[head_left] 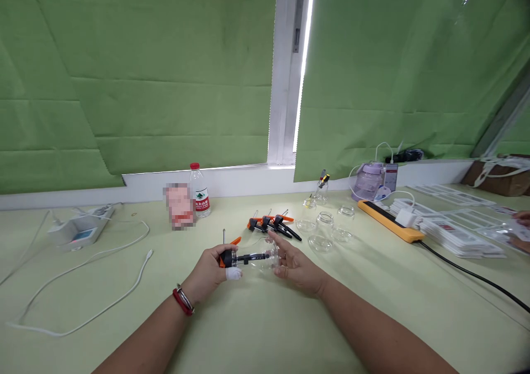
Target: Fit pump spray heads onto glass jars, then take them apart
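My left hand [207,277], one finger wrapped in white tape, is closed around a black-and-orange dispenser top [227,257] with a thin metal rod standing up from it. Its black stem [253,257] lies inside a clear glass jar [265,246], which is tipped on its side. The jar's right end is gripped by my right hand [300,265], fingers on its far side and thumb nearer me. Just beyond, several similar black-and-orange tops [271,225] lie in a row. A second glass jar [322,236] stands right of them, with clear round pieces [342,234] beside it.
Left are a power strip [85,228] and a white cable [144,263]. A red-capped water bottle [200,194] stands by the wall. Rightward lie an orange-edged power strip [389,222], stacked printed sheets [459,239] and a purple jug [367,182]. Another person's hand [524,218] shows at the right edge.
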`<state>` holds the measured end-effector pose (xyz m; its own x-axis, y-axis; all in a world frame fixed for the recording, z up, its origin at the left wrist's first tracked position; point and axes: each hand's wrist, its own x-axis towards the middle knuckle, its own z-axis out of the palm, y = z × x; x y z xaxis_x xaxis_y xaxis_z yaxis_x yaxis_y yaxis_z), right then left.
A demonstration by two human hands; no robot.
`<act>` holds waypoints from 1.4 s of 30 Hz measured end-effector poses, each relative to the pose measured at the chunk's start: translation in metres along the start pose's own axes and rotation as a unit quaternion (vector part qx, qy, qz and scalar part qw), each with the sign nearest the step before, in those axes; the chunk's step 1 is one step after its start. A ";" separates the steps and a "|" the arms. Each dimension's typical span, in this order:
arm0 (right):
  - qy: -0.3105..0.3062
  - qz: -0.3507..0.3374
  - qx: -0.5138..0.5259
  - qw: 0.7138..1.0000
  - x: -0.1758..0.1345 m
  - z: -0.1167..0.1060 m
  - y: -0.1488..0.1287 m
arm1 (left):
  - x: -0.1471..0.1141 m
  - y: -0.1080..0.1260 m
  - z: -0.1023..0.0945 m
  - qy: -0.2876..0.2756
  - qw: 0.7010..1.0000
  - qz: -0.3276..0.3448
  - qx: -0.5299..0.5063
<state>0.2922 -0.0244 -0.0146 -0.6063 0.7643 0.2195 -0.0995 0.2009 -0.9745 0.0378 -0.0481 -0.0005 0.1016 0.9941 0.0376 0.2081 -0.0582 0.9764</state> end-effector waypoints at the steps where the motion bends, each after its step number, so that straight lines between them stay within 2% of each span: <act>1: 0.003 0.003 0.006 1.000 0.000 0.000 0.001 | 0.000 -0.001 0.000 -0.001 1.000 -0.001 0.002; 7: 0.000 0.025 0.048 0.999 0.002 -0.001 0.004 | -0.001 -0.002 0.001 -0.003 1.000 0.002 0.011; 35: 0.039 0.112 0.038 0.992 0.005 0.002 0.002 | -0.001 -0.001 0.001 -0.014 1.000 0.007 0.023; 37: 0.036 0.103 0.036 0.993 0.003 0.003 0.000 | -0.001 -0.001 0.001 -0.014 1.000 0.004 0.014; 42: 0.012 0.019 0.030 0.999 0.001 0.001 -0.003 | -0.002 0.002 0.002 -0.004 1.000 0.002 0.003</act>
<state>0.2913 -0.0252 -0.0118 -0.5910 0.7856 0.1832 -0.1251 0.1351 -0.9829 0.0399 -0.0505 0.0015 0.1097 0.9931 0.0407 0.2137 -0.0636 0.9748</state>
